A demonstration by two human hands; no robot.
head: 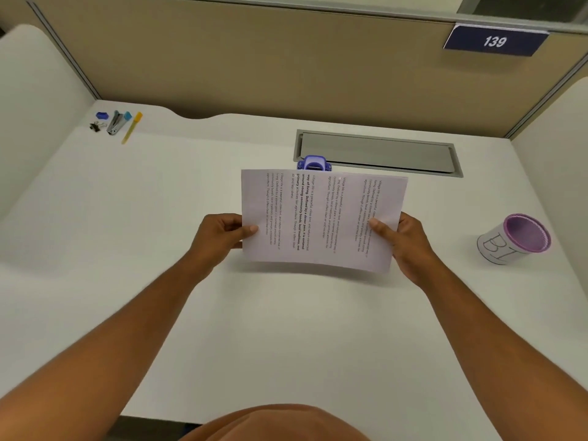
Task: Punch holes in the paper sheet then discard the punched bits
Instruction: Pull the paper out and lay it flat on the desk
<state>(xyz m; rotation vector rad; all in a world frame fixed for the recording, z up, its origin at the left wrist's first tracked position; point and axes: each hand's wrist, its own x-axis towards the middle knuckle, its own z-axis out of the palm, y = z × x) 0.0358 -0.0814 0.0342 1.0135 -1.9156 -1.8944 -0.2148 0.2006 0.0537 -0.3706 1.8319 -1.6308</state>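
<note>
A white paper sheet (321, 218) printed with columns of text is held above the white desk (159, 249), turned sideways. My left hand (219, 233) pinches its left edge, thumb on top. My right hand (404, 240) pinches its right edge the same way. A purple hole punch (314, 162) stands on the desk just beyond the sheet's far edge, its lower part hidden by the paper. A purple cup (512, 238) wrapped in a white label marked "BI" stands at the right, open side up.
At the far left corner lie a blue sharpener (101, 115), black binder clips (96, 126), a metal stapler (115, 122) and a yellow pen (132, 127). A grey cable hatch (377, 152) is set into the desk behind the punch. Tan partition walls enclose the desk.
</note>
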